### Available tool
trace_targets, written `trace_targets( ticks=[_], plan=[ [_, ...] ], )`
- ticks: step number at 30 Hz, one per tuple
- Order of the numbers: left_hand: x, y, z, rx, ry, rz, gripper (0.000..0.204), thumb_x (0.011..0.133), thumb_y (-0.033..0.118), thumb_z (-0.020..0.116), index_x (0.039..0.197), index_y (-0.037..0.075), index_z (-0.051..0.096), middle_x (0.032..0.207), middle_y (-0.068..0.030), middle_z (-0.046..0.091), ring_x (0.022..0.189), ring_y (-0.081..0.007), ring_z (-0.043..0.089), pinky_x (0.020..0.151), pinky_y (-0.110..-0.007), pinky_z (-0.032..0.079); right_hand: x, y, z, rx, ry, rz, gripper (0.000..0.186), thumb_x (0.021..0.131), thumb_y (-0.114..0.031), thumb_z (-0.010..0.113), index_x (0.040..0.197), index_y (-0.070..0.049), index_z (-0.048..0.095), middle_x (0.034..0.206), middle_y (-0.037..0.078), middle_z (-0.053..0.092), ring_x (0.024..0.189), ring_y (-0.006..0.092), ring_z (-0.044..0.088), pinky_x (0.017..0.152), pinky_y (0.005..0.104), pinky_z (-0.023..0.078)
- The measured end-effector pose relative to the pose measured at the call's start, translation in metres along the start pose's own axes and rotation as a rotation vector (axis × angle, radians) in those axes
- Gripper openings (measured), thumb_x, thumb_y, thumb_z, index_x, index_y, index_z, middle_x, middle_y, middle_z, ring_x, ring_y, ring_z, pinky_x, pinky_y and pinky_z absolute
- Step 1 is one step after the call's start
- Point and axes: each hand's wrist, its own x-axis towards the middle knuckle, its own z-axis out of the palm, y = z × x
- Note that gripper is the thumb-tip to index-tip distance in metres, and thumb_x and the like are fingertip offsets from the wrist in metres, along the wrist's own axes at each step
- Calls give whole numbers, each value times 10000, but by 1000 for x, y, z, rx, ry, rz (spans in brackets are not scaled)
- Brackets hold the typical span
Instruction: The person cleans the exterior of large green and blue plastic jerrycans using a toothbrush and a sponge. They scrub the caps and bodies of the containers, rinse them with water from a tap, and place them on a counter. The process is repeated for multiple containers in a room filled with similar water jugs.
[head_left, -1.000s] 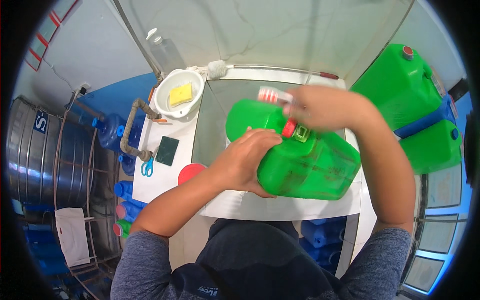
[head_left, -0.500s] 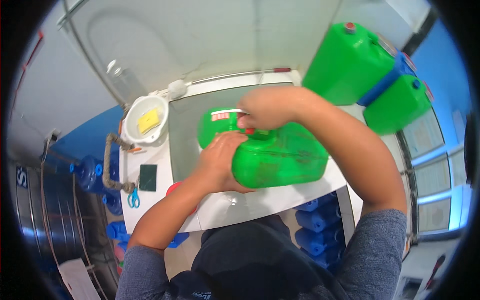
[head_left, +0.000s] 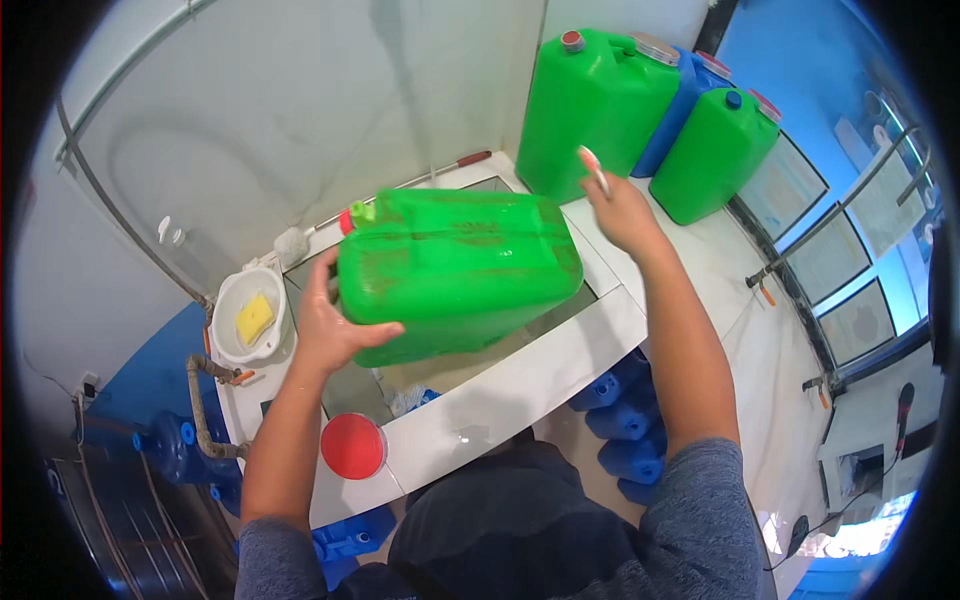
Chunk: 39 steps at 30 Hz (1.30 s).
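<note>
Your left hand (head_left: 335, 330) is spread wide on the left end of the green jerrycan (head_left: 470, 265): thumb stretched along the near face, fingers up the end toward the red cap (head_left: 346, 222), fingertips partly hidden. Your right hand (head_left: 622, 212) is curled tight around a small brush (head_left: 594, 170), white with red-orange, tip pointing up and a bit left; bristle detail too small to call. That hand is off the can, past its right end, in front of the big upright green can (head_left: 590, 115). Left forearm runs up from lower left, wrist bent in to the can; right forearm comes up from lower right, angled inward. Jerrycan lies on its side above the sink (head_left: 350, 390), cap end to your left, light-green fitting (head_left: 363, 212) beside the cap, dark grime on the upper face. Can't see what's inside it. White bowl (head_left: 226, 318) on the counter left of the sink has a yellow sponge (head_left: 255, 318) in it. Round red-topped tub (head_left: 352, 447) sits near your left forearm, contents hidden. Back right: a blue can (head_left: 664, 130) and a smaller green can (head_left: 712, 160) stand beside the big one. Blue containers (head_left: 625, 425) are stored under the counter.
</note>
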Motion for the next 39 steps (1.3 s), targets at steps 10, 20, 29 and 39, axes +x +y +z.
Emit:
trace_targets(
  ticks=[10,20,29,39],
  plan=[
    [5,18,-19,-493,76,139,914,796,501,774,1459,8,382,1414,-159,494,1307,-297,510,1109,-438,420,-94,78,58,1340,-267,398,325,1075,-346,476,1173,-56,583,1073,43,605,937,148,584,830,313,507],
    [-25,-36,89,-384,-40,230,1380,605,570,908,1585,38,94,1586,-190,222,1469,-341,293,1186,-508,307,-124,148,59,953,160,245,328,1095,-332,440,1203,-42,550,1146,71,605,1086,153,538,1003,317,415],
    [57,51,262,177,-405,209,1089,810,333,813,1606,58,122,1627,-269,189,1457,-426,336,1152,-459,380,-63,150,8,697,294,326,651,1083,-428,414,1618,-142,177,1618,195,247,1310,243,433,994,367,490],
    [97,92,223,251,-392,542,832,852,254,754,1554,79,342,1560,-231,380,1405,-404,424,1153,-480,368,-47,195,38,975,258,341,730,1059,-503,436,1627,-134,164,1600,189,279,1446,294,359,979,425,525]
  ],
)
